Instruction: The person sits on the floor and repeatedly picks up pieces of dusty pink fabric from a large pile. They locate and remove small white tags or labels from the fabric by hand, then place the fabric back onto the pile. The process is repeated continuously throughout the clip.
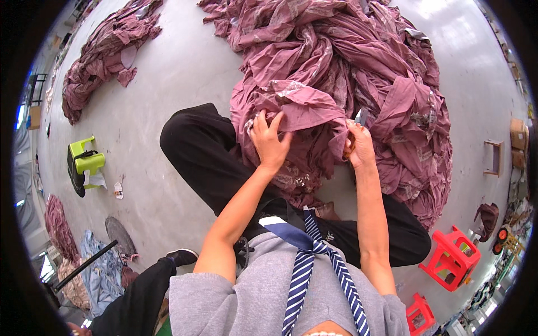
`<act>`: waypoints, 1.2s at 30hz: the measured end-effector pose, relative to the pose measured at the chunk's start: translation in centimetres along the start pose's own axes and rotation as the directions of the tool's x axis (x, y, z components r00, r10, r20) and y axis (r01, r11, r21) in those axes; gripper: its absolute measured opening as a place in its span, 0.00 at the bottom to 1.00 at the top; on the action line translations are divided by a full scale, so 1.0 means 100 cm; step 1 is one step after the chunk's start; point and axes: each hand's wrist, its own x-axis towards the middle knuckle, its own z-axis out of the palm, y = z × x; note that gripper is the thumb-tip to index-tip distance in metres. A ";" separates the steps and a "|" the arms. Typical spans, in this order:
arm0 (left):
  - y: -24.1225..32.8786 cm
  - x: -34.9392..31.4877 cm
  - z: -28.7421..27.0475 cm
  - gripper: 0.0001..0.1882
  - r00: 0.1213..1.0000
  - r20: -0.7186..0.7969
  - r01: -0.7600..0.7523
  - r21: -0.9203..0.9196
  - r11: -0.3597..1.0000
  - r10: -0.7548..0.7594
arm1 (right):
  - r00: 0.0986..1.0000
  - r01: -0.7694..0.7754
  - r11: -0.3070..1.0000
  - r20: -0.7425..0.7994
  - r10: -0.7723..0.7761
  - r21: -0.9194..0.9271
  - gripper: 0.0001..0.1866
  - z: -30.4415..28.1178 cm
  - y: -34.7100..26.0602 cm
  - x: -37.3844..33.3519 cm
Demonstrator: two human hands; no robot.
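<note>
Mauve cloth (314, 61) lies in a large heap from the top centre of the frame down to its middle, with its near folds spread between the person's bent legs. The left hand (270, 144), at the centre, is loosely spread with its fingertips on a fold; whether it pinches any fabric is unclear. The right hand (360, 147), just right of centre, is closed around what appear to be small metal snips (361, 116), and an edge of the cloth is caught at its fingers.

The main risk seems to be the blades: they point up right beside loose fabric, so a careless turn of the wrist could nick a good panel or a fingertip hidden by a fold. The layers are heavily bunched, so a hard pull might drag neighbouring pieces along or strain a seam. Cloth spilling onto the grey floor (185, 73) could also pick up dirt.

As for containers, cardboard boxes (518, 134) stand at the right edge of the frame, and a brown carton (35, 117) sits at the upper left; the contents of none can be made out.
</note>
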 end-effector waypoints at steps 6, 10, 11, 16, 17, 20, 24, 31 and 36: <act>0.012 0.027 -0.030 0.09 0.974 -0.123 -0.197 -0.042 0.979 0.191 | 0.970 0.196 0.975 -0.127 -0.209 -0.107 0.03 0.001 -0.054 0.019; 0.011 0.032 -0.032 0.01 0.949 0.306 0.294 -0.790 0.538 -0.070 | 0.934 0.328 0.936 -0.103 -0.342 -0.129 0.05 0.026 -0.081 0.047; 0.015 0.036 -0.041 0.01 0.754 0.642 0.656 -0.744 0.126 -0.140 | 0.920 0.354 0.926 -0.130 -0.370 -0.133 0.06 0.051 -0.089 0.042; 0.016 0.039 -0.036 0.05 0.657 0.733 0.718 -0.680 -0.152 -0.178 | 0.790 0.522 0.562 0.116 -0.602 -0.642 0.12 0.055 -0.059 0.044; 0.014 0.038 -0.034 0.06 0.631 0.753 0.730 -0.658 -0.184 -0.188 | 0.787 0.511 0.524 0.127 -0.604 -0.682 0.11 0.054 -0.049 0.038; 0.011 0.038 -0.031 0.06 0.568 0.794 0.754 -0.607 -0.250 -0.216 | 0.844 0.450 0.565 0.121 -0.523 -0.691 0.08 0.051 -0.021 0.018; 0.009 0.035 -0.031 0.08 0.657 0.715 0.742 -0.670 0.031 -0.238 | 0.888 0.437 0.608 0.209 -0.410 -0.663 0.08 0.056 -0.001 0.004; 0.011 0.026 -0.028 0.11 0.887 0.457 0.413 -0.725 0.551 -0.064 | 0.885 0.441 0.476 0.282 -0.370 -0.761 0.13 0.063 0.007 0.008; 0.022 0.024 -0.033 0.12 0.921 0.390 0.317 -0.718 0.619 -0.019 | 0.879 0.476 0.608 0.352 -0.320 -0.636 0.18 0.077 0.004 0.012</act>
